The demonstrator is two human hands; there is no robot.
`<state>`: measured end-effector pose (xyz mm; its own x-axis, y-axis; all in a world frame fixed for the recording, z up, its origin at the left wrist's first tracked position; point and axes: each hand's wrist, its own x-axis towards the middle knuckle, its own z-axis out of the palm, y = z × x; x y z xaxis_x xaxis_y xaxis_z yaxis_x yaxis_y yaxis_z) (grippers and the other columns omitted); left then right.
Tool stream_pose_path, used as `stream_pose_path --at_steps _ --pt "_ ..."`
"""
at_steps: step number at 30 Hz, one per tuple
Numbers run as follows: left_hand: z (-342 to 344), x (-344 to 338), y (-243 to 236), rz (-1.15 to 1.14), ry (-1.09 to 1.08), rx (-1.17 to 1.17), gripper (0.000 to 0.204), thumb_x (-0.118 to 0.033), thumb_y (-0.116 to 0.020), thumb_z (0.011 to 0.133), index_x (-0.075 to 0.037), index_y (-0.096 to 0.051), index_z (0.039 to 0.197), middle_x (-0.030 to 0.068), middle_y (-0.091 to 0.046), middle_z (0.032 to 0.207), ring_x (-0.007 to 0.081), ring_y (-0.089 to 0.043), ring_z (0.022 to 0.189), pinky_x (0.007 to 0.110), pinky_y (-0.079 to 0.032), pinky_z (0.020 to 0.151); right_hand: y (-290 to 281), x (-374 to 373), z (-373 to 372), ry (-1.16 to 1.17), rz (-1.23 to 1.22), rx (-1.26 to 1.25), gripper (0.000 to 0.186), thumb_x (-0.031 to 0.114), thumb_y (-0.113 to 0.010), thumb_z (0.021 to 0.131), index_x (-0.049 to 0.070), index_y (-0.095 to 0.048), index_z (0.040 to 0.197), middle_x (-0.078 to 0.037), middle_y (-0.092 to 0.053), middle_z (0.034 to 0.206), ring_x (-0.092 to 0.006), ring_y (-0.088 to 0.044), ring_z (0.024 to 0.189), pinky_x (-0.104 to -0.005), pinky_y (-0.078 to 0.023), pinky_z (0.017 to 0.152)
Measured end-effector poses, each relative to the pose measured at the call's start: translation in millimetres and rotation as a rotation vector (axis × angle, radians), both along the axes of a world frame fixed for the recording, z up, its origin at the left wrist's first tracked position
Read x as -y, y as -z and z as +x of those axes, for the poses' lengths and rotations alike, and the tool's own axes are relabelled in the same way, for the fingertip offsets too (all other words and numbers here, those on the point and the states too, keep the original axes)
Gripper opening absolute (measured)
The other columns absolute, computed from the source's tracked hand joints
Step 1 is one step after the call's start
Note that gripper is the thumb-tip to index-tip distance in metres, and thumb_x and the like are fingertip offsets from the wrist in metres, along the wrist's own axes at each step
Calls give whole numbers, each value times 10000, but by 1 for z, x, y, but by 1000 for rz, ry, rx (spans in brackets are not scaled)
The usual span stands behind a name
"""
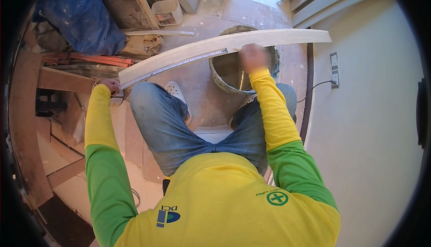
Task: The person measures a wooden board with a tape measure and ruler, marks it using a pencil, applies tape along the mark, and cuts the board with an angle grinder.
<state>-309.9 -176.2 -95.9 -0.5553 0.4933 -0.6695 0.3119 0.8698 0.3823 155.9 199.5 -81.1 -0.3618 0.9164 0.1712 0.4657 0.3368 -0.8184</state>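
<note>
A long pale wooden board (292, 36) lies crosswise over my knees and a large round bucket (224, 76), which has murky contents. A tape measure (175, 61) stretches along the board's near side, its far end near the middle. At the board's left end, my left hand (109, 84) is closed on the tape measure. My right hand (254, 58) is on the board just right of the tape's far end, fingers curled and blurred, with a small yellowish thing by them that I cannot make out.
Blue sheeting (76, 18), leaning panels (128, 6) and a white container (166, 13) are at upper left. Orange rods (94, 59) lie below them. A wooden frame (27, 125) stands left. A pale wall (359, 125) with sockets and a plugged cable borders the right.
</note>
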Motion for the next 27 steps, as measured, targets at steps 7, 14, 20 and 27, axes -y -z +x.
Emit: stream_pose_path --at_steps 7,14,20,27 --pt "-40 12 31 126 187 -64 98 -95 -705 733 -105 -699 830 -14 -652 729 102 -590 678 273 -489 642 14 -28 3 139 -181 -284 207 209 -592 875 32 -687 928 -92 -681 722 -152 -647 612 -286 -518 589" --pt "-66 1 24 112 206 -91 179 -186 -726 760 -118 -731 925 5 -690 840 110 -614 780 275 -502 731 4 -29 -2 100 -408 -336 234 226 -608 898 25 -652 1008 -90 -687 817 -110 -599 555 -224 -459 503" --pt "-42 -25 -5 -43 68 11 209 -191 -754 736 -109 -741 927 1 -695 832 102 -608 740 256 -494 684 1 -29 -3 81 -403 -269 243 234 -604 911 28 -647 1032 -85 -691 833 -105 -603 585 -215 -444 496" --pt "-43 -31 -20 -73 124 -17 230 -216 -764 749 -101 -741 948 -5 -694 847 103 -604 744 268 -491 684 -3 -25 -10 55 -392 -250 245 227 -599 916 15 -643 1030 -86 -694 842 -101 -598 588 -216 -445 501"
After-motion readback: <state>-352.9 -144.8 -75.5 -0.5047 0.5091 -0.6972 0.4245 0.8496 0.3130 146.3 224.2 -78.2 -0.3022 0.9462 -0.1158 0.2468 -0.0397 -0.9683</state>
